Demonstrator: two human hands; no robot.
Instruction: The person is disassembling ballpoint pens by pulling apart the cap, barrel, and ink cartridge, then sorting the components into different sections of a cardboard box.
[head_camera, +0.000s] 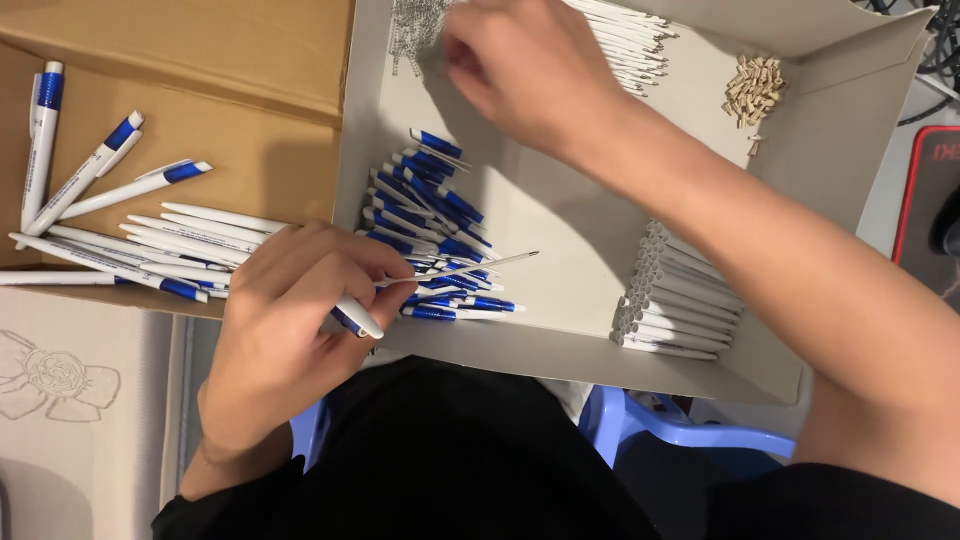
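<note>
Left hand (290, 310) holds a half-built pen (357, 317) with refill (470, 267); right hand (530, 70), fingers bent, grip unclear, reaches springs (412, 28); finished pens (120, 240) lie left, many parts remain.

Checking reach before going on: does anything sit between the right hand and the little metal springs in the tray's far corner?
Nothing visible does. The right hand is already over the pile of small metal springs in the grey cardboard tray, partly covering it.

Brown corrugated cardboard box (200, 60) upper left, flaps open; grey-white shallow cardboard tray-box (560, 215) centre-right, walls raised. No labels, signs, screens visible.
</note>
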